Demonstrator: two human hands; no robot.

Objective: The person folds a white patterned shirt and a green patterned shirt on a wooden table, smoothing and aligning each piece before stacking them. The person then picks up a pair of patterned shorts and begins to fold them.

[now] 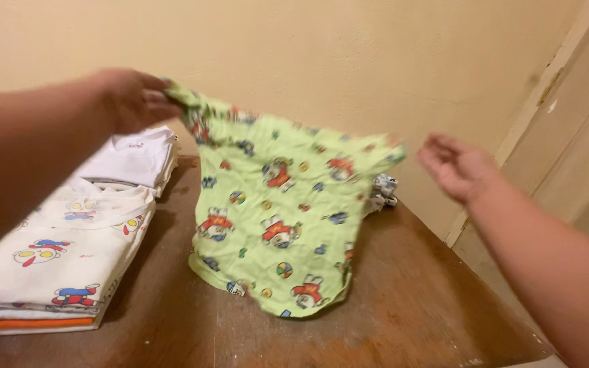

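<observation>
My left hand is closed on one upper corner of a small green garment printed with cartoon figures and balls. The garment hangs in the air, its lower edge touching the brown wooden table. My right hand is held up to the right of the garment's other upper corner, fingers spread, palm facing left; it holds nothing and is slightly apart from the cloth.
A stack of folded white printed clothes with an orange layer below lies at the table's left. Behind it sits another folded white pile. A small crumpled grey-white item lies behind the garment. A beige wall and door frame stand close.
</observation>
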